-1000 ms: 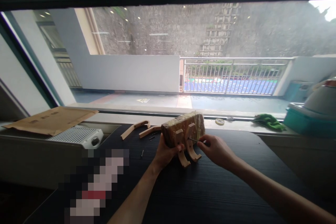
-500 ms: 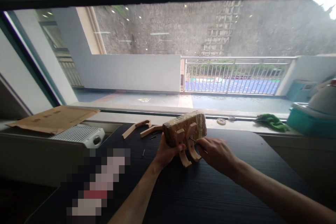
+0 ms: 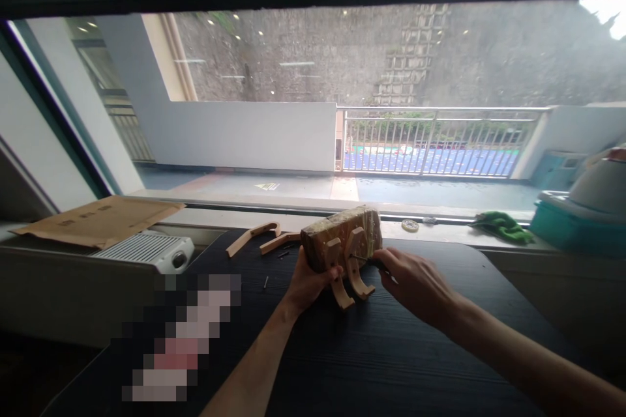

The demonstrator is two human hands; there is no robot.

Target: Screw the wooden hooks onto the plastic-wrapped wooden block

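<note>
My left hand (image 3: 309, 281) grips a brown wooden block (image 3: 317, 234) with a rough, pale top edge, holding it tilted up over the dark table. Two curved wooden hooks (image 3: 360, 267) sit side by side against its front face, and my left thumb presses by the left one. Closed around a thin, dark screwdriver-like tool (image 3: 372, 262) is my right hand (image 3: 415, 280); the tool's narrow shaft points at the right hook near a hole. Its exact tip is hard to make out.
Two more wooden hooks (image 3: 254, 236) lie at the table's back left, near several small dark screws (image 3: 266, 283). On the sill are a tape roll (image 3: 409, 226), a green cloth (image 3: 503, 227) and a teal box (image 3: 562, 221). A cardboard sheet (image 3: 98, 218) lies by a white radiator (image 3: 147, 251).
My right hand has drawn slightly right, away from the right hook, and turned, with the tool still in it. My left hand and the block stay nearly where they were.
</note>
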